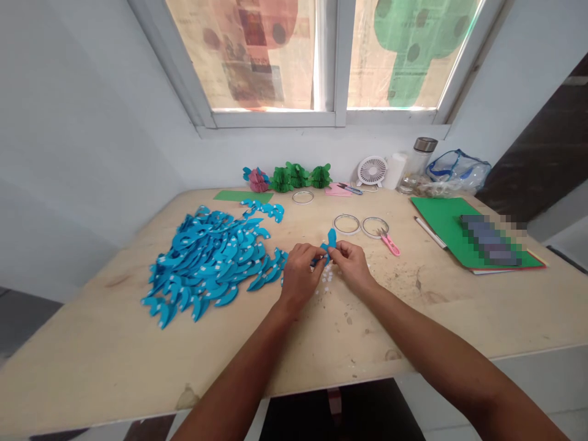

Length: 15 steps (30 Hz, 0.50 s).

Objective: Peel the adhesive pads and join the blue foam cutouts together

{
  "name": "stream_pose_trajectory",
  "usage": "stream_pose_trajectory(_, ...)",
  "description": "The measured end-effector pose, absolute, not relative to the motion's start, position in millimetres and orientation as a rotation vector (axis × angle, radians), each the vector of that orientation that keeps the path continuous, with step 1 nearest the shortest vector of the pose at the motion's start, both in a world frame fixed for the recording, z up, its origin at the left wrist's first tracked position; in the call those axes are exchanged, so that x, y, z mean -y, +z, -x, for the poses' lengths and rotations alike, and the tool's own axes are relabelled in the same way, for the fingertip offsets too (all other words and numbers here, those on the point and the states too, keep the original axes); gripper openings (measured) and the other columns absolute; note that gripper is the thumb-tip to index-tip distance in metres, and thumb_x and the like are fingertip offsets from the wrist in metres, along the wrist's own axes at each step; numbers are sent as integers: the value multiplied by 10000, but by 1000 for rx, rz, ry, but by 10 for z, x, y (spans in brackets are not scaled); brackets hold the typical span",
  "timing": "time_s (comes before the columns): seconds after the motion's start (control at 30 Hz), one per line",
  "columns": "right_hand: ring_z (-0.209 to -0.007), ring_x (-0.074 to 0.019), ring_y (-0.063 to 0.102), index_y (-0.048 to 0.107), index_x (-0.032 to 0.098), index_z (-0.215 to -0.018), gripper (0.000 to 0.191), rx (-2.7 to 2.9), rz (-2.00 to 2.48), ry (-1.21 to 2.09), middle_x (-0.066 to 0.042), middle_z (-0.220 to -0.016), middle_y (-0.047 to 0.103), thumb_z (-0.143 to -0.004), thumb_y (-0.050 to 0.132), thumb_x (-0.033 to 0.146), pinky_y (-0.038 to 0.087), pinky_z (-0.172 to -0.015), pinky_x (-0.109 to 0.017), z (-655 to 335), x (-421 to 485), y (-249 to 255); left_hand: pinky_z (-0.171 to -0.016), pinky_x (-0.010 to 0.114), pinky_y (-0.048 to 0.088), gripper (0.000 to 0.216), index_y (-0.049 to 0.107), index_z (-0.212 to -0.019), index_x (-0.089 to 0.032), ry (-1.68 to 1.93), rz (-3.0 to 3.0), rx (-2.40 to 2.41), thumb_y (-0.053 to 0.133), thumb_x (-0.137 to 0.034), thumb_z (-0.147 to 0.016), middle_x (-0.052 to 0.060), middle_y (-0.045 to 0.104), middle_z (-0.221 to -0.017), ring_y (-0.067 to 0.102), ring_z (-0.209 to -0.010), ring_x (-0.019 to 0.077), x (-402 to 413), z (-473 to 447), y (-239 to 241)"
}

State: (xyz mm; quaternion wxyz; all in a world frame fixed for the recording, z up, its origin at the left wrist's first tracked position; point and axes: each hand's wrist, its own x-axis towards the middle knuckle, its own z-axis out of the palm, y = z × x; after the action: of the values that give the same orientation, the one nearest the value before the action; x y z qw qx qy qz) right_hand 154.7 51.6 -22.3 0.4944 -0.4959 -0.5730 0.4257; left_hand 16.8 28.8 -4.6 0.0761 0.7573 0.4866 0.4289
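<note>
Both of my hands meet over the middle of the wooden table (114, 349). My left hand (299, 272) and my right hand (353, 263) pinch one small blue paper piece (329, 241) between their fingertips, its tip sticking up. Small white scraps (327, 277) lie on the table just under the hands. A large heap of blue paper cutouts (211, 260) with white dots spreads out to the left of my left hand.
Two tape rings (347, 224) and pink snips (389, 242) lie just beyond the hands. Green paper sheets (473, 239) sit at the right. Along the back wall are green and pink paper flowers (294, 177), a small fan (372, 171), a jar (420, 160) and a plastic bag (459, 171).
</note>
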Motion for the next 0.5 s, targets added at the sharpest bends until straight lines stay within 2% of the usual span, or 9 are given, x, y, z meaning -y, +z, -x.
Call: stream_pose_trajectory(0.5,-494,-100,372,493,178,-570,273,1429,1226,983,36,-513,441,-730,558,390,282,-472,-234,-1538,-526,-261,-738,328,413,62,603,-718,-197,1232,-2223,-1435,594,-153,-761,33,626,-746,550,-801,204,-336,-138,-89)
